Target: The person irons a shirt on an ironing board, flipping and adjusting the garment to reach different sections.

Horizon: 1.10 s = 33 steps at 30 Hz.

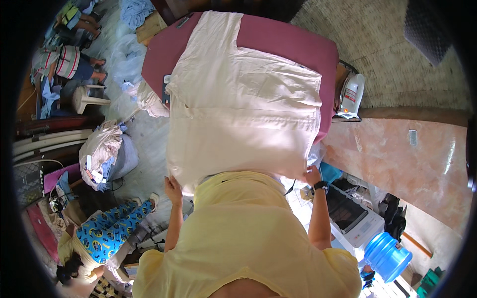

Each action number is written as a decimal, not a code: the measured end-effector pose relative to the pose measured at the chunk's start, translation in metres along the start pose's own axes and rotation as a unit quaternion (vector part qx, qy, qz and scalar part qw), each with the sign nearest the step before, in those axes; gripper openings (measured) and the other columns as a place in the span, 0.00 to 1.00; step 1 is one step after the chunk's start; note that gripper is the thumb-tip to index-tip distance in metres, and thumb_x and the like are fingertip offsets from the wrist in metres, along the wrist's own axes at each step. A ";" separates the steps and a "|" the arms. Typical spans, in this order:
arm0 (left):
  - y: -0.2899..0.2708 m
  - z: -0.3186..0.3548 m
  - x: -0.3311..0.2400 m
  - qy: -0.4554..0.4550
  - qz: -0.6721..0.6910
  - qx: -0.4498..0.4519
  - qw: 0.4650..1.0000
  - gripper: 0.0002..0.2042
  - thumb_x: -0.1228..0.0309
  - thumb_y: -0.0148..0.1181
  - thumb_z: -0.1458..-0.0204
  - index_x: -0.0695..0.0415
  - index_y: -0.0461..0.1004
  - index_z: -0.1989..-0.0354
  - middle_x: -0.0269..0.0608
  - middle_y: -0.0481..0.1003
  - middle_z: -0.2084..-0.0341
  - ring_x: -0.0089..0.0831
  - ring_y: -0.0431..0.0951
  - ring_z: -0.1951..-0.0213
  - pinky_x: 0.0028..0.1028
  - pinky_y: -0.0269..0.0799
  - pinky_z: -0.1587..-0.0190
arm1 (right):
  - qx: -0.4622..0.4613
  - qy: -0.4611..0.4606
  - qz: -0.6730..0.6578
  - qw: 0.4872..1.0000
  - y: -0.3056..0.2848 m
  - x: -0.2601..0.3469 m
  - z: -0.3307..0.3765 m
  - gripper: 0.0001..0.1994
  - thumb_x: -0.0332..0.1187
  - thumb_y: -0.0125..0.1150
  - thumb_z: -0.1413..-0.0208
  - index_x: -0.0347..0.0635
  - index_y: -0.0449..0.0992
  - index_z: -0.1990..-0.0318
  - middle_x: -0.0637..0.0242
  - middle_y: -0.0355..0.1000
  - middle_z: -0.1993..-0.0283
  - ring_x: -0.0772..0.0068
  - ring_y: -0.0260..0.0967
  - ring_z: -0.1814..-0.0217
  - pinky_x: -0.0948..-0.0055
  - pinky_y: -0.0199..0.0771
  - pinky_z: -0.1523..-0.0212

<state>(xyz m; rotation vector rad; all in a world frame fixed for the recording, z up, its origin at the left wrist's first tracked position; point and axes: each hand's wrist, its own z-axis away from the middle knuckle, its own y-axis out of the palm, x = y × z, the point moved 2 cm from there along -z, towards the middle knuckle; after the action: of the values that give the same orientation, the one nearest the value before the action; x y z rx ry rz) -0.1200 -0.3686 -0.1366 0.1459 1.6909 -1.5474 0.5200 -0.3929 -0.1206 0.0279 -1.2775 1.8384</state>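
Observation:
A pale cream shirt [238, 104] lies spread flat over a table covered in dark pink cloth [278, 39]. My left hand [173, 190] holds the shirt's near hem at its left corner. My right hand [312, 176], with a black watch on the wrist, pinches the hem at the right corner. Both forearms reach forward past my yellow top [243, 228], which hides the middle of the hem.
A white iron [351, 94] stands at the table's right end. A person in blue patterned trousers [112, 231] sits on the floor at lower left. Nearby are a bundle of clothes [102, 154], a white stool [84, 97], a blue water jug [387, 256] and another seated person [67, 62].

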 end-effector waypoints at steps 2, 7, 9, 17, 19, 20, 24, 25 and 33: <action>0.015 -0.018 -0.003 0.034 -0.025 0.019 0.999 0.13 0.64 0.50 0.36 0.65 0.67 0.59 0.57 0.71 0.67 0.50 0.72 0.64 0.42 0.68 0.59 | -0.065 -0.080 0.101 0.990 0.003 -0.013 -0.033 0.18 0.34 0.66 0.54 0.38 0.71 0.56 0.49 0.76 0.65 0.45 0.73 0.63 0.48 0.73 0.59; 0.034 -0.147 -0.163 0.268 -0.047 -0.072 0.960 0.15 0.74 0.57 0.43 0.69 0.68 0.50 0.59 0.71 0.55 0.57 0.69 0.52 0.45 0.64 0.48 | -0.324 -0.275 0.073 0.902 -0.071 0.130 -0.145 0.13 0.33 0.63 0.47 0.37 0.73 0.57 0.47 0.72 0.57 0.41 0.68 0.54 0.49 0.67 0.53; 0.058 -0.195 -0.247 0.368 -0.016 -0.072 0.927 0.14 0.78 0.57 0.46 0.64 0.70 0.51 0.55 0.72 0.54 0.54 0.71 0.50 0.43 0.66 0.48 | -0.388 -0.331 0.043 0.859 -0.092 0.170 -0.198 0.10 0.35 0.64 0.46 0.38 0.76 0.62 0.51 0.74 0.62 0.45 0.71 0.60 0.52 0.70 0.59; 0.184 -0.277 -0.466 0.613 -0.149 0.104 0.769 0.20 0.80 0.55 0.49 0.51 0.71 0.46 0.34 0.71 0.47 0.38 0.66 0.41 0.38 0.61 0.40 | -0.342 -0.205 -0.095 0.912 -0.079 0.224 -0.313 0.15 0.33 0.72 0.54 0.41 0.76 0.60 0.59 0.76 0.62 0.58 0.74 0.62 0.61 0.74 0.59; 0.199 -0.289 -0.476 0.639 -0.242 0.108 0.723 0.20 0.77 0.56 0.48 0.49 0.71 0.45 0.31 0.71 0.47 0.35 0.64 0.40 0.37 0.60 0.39 | -0.329 -0.180 -0.069 0.924 -0.080 0.233 -0.314 0.16 0.33 0.74 0.55 0.41 0.77 0.58 0.62 0.76 0.64 0.67 0.75 0.64 0.68 0.76 0.61; 0.205 -0.296 -0.482 0.624 -0.262 0.133 0.724 0.20 0.75 0.58 0.48 0.49 0.71 0.45 0.30 0.71 0.47 0.34 0.64 0.41 0.37 0.60 0.40 | -0.312 -0.176 -0.105 0.928 -0.082 0.233 -0.314 0.16 0.32 0.74 0.55 0.41 0.78 0.59 0.61 0.76 0.65 0.66 0.76 0.65 0.67 0.76 0.62; 0.205 -0.327 -0.496 0.594 -0.337 0.185 0.707 0.14 0.66 0.62 0.48 0.49 0.73 0.53 0.29 0.72 0.53 0.31 0.66 0.46 0.36 0.61 0.44 | -0.266 -0.158 -0.194 0.931 -0.094 0.226 -0.316 0.14 0.30 0.73 0.57 0.42 0.81 0.61 0.62 0.77 0.72 0.65 0.76 0.70 0.68 0.76 0.66; 0.202 -0.333 -0.498 0.589 -0.345 0.197 0.703 0.12 0.66 0.62 0.48 0.50 0.74 0.55 0.29 0.72 0.54 0.31 0.66 0.46 0.36 0.61 0.45 | -0.259 -0.154 -0.201 0.932 -0.098 0.226 -0.315 0.13 0.30 0.73 0.57 0.43 0.82 0.61 0.62 0.78 0.74 0.67 0.76 0.73 0.70 0.76 0.68; 0.186 -0.378 -0.501 0.640 -0.215 0.148 0.722 0.03 0.68 0.61 0.48 0.51 0.76 0.68 0.33 0.71 0.64 0.36 0.67 0.53 0.38 0.65 0.51 | -0.314 -0.095 -0.053 0.943 -0.136 0.237 -0.324 0.14 0.38 0.74 0.57 0.45 0.82 0.63 0.59 0.79 0.71 0.59 0.79 0.69 0.67 0.77 0.65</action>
<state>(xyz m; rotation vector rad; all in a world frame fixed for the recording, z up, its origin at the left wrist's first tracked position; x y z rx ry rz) 0.1361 0.2194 -0.0039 1.3524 2.5725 -2.2871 0.6022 0.0188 -0.0617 -0.0725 -1.9106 1.2920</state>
